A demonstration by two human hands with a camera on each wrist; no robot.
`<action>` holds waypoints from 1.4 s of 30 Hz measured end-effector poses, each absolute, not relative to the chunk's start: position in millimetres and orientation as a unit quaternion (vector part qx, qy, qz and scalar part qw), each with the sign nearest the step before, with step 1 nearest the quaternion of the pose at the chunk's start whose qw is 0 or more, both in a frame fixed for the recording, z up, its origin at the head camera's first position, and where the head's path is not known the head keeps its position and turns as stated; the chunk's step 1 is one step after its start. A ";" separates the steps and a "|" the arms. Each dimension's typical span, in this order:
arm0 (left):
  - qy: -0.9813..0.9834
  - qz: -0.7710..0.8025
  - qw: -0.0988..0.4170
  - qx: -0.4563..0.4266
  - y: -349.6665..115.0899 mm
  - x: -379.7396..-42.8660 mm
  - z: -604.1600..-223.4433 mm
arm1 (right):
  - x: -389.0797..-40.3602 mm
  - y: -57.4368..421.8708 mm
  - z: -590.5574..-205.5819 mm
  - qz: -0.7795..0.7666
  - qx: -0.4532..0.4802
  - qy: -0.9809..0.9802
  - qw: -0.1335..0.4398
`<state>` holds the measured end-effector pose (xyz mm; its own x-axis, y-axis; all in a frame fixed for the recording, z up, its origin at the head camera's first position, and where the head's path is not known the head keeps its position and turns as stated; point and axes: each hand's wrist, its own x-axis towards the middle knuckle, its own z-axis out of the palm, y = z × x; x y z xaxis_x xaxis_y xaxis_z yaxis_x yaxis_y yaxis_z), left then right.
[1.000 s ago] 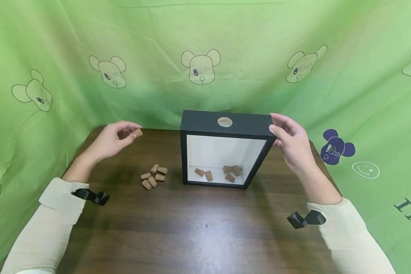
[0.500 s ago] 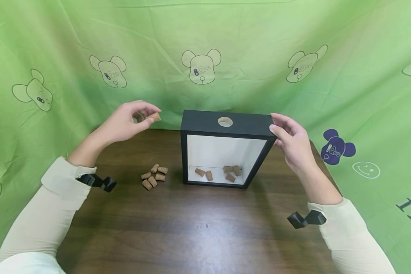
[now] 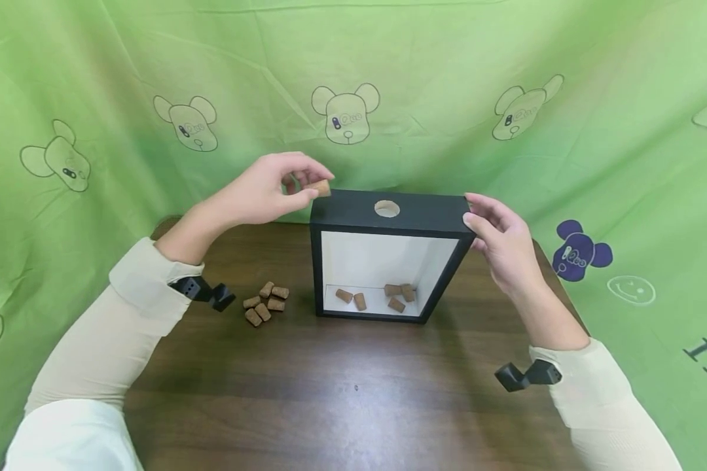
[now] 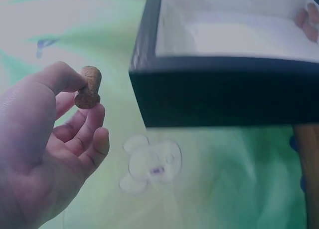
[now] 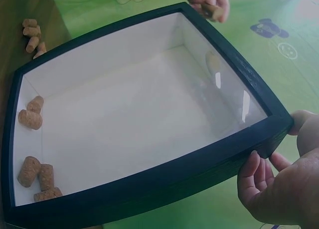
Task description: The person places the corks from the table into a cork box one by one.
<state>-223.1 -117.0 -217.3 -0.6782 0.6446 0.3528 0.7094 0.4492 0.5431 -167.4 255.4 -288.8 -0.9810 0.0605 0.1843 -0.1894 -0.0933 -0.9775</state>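
Between thumb and fingers my left hand pinches a cork, just by the upper left corner of a black-framed box. The box stands upright, has a clear front and a white inside, and a round hole opens in its top. Several corks lie on its floor in two groups. My right hand grips the box's upper right corner, thumb on the near side and fingers behind.
A loose group of corks lies on the brown wooden table, left of the box. Behind and at both sides hangs a green cloth printed with bear heads.
My left hand has risen and moved right with the cork, from over the table's left side to the box's upper left corner. The right hand and the box have stayed put.
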 end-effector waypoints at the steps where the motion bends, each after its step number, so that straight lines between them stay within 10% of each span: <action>1: -0.848 -0.343 0.042 -0.402 -112.0 -223.3 -215.7 | -167.8 255.2 -288.4 0.736 0.048 -0.670 0.085; 42: -0.821 -0.384 0.021 -0.421 -41.1 -237.0 -231.0 | -167.7 250.1 -287.2 0.738 0.049 -0.668 0.083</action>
